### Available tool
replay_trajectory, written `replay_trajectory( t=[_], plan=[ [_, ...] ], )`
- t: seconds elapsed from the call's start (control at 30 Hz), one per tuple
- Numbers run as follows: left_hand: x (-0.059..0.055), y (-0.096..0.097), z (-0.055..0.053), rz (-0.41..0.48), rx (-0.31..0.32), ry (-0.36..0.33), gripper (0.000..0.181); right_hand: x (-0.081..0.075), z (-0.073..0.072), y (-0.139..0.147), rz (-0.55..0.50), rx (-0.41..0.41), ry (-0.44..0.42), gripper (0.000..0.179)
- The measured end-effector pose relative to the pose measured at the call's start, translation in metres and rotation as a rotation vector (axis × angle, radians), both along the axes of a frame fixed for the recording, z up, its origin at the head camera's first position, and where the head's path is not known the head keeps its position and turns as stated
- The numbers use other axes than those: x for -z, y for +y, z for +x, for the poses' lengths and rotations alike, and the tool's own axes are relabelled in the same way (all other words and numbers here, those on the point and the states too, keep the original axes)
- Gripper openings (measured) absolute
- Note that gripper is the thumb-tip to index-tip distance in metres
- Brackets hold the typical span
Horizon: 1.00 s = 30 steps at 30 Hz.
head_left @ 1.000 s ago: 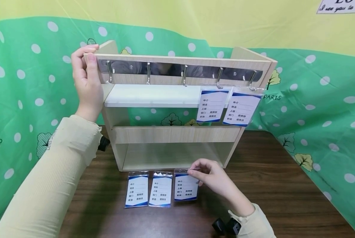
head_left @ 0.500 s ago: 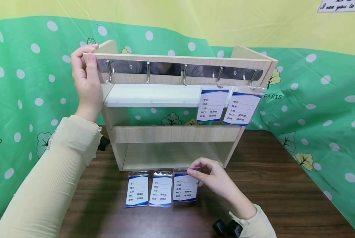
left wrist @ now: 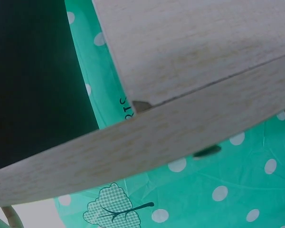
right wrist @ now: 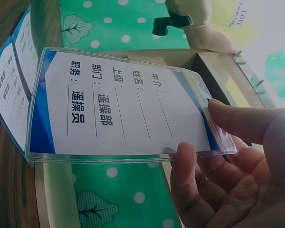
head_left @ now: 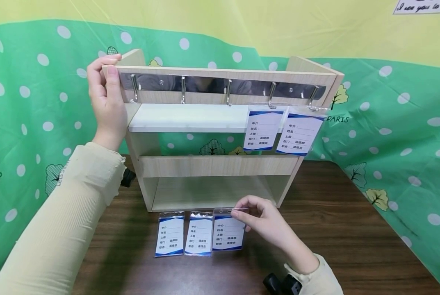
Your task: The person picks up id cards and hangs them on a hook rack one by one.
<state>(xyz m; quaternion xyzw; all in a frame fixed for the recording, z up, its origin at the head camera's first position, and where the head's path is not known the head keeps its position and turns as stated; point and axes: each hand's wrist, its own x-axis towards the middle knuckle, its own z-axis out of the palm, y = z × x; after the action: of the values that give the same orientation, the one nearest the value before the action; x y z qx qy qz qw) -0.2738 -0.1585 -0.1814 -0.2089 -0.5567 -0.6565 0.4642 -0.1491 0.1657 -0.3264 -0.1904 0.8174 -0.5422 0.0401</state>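
Note:
My left hand (head_left: 107, 98) grips the upper left corner of a pale wooden shelf unit (head_left: 220, 167), thumb in front and fingers behind the board. My right hand (head_left: 258, 217) pinches the top edge of a clear-sleeved ID badge (head_left: 228, 232) between thumb and fingers. In the right wrist view that badge (right wrist: 118, 104) stands up from the table, its printed face toward the camera. Just left of it lie two similar badges, one outer (head_left: 169, 235) and one inner (head_left: 199, 235). Two more, a left badge (head_left: 264, 130) and a right badge (head_left: 301, 134), hang from hooks on the unit.
A metal strip (head_left: 205, 85) with several hooks runs along the unit's top board. The unit stands on a dark wooden table (head_left: 352, 229). Behind it hangs a green and yellow dotted cloth (head_left: 386, 102). A black wrist camera (head_left: 282, 282) is strapped at the right sleeve.
The badge in my right hand has shifted slightly left, closer to the two lying badges, and the right hand has moved a little with it. My left hand stays in place.

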Motion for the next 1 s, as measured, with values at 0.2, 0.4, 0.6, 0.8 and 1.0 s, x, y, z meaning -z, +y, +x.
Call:
replay_trajectory(
  t=[0.2,0.4,0.6,0.8,1.0],
  plan=[
    [-0.001,0.001,0.002,0.002,0.010,0.000,0.021,0.001,0.000,-0.001,0.008,0.006,-0.001,0.016],
    [-0.002,0.003,0.003,0.011,0.022,0.000,0.020,0.002,0.001,-0.002,-0.007,-0.017,-0.001,0.018],
    [-0.001,0.003,0.004,0.006,0.020,-0.012,0.020,0.003,0.001,-0.003,-0.002,-0.020,-0.012,0.018],
    [-0.002,0.004,0.005,0.007,0.020,-0.003,0.020,0.004,0.001,-0.006,-0.008,-0.028,-0.002,0.018],
    [-0.002,0.004,0.006,0.008,0.017,-0.005,0.020,0.005,0.002,-0.011,-0.036,-0.028,0.000,0.016]
  ],
)
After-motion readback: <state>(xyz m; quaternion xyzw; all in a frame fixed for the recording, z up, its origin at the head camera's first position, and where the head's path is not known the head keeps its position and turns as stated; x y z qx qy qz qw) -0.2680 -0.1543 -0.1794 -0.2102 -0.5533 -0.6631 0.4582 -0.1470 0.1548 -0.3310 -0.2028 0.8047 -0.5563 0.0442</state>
